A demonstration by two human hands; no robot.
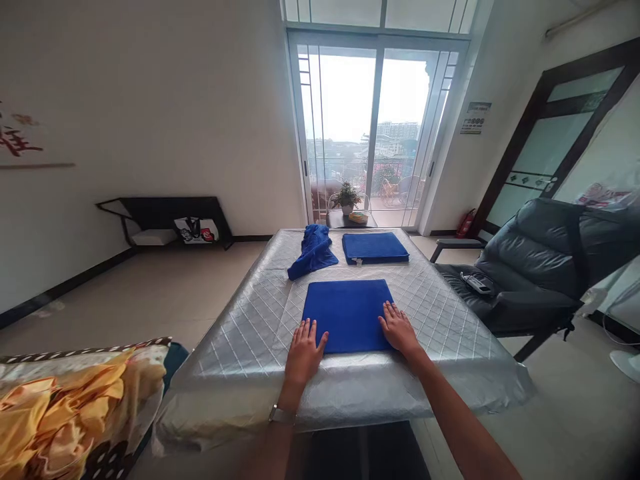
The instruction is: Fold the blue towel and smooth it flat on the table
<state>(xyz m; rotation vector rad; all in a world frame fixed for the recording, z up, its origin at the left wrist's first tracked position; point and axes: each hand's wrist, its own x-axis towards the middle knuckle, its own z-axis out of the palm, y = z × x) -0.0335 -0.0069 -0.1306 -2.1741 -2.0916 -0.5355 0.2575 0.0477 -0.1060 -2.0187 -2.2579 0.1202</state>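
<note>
A folded blue towel (349, 312) lies flat on the silver quilted table cover (250, 333) near the front edge. My left hand (303, 350) rests flat, fingers stretched out, on the towel's near left corner. My right hand (398, 328) lies flat with fingers spread on its near right corner. Further back sit a second folded blue towel (374, 247) and, to its left, a crumpled blue towel (313, 251).
A black leather armchair (540, 267) holding a remote stands to the right of the table. A yellow patterned cushion (75, 407) is at the lower left. A potted plant (347, 197) stands before the glass balcony doors. A low black shelf (165, 220) lines the left wall.
</note>
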